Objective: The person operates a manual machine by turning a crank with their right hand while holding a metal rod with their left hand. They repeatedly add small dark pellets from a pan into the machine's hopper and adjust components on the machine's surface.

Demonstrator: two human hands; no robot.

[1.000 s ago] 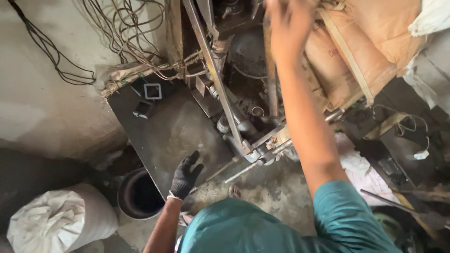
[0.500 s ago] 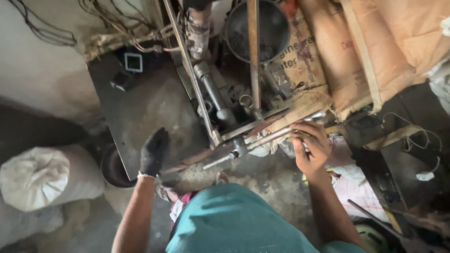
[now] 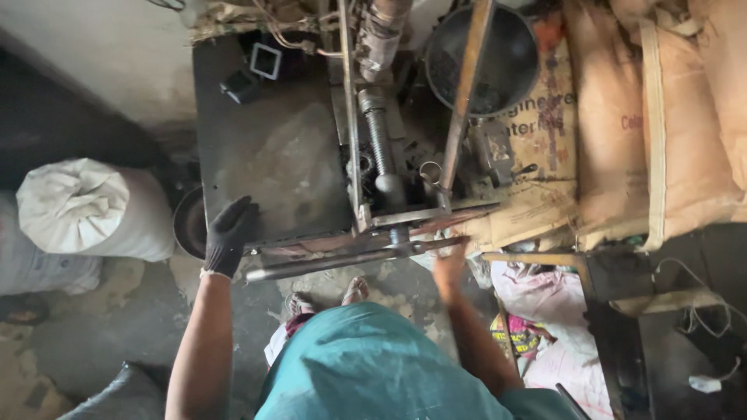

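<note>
Right hand (image 3: 449, 264) dropped to bar (image 3: 342, 260); bowl (image 3: 498, 47) holds grit.

Left hand (image 3: 228, 237): I wear a black work glove, snug to the fingers, with a pale band at the cuff, just behind the grip at the wrist. Forearm behind the cuff: bare, no sleeve.

Right hand (image 3: 450, 264): ungloved; no ring, watch or strap that I can make out. Forearm behind it: bare.

Torso: teal-green shirt (image 3: 373, 365), plain and slightly creased, short sleeves ending near the elbows, well back from either grip.
</note>
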